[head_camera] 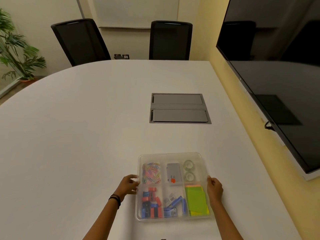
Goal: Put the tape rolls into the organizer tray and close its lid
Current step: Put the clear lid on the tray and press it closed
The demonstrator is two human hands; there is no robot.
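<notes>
Both hands on the tray's lid.
Left hand (129, 184) and right hand (214, 187) grip the lid (170, 155) edges; two tape rolls (188, 170) sit between the fingers.

Two clear tape rolls (188, 170) lie flat in the far-right compartment of the lidded, clear organizer tray (170, 155).

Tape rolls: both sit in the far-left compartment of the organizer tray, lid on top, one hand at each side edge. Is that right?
Not quite. The head view shows the two tape rolls in the far-right compartment of the organizer tray; the far-left one holds coloured paper clips. The rest stands: the clear lid is on top, with the left hand and right hand at its side edges.
</notes>
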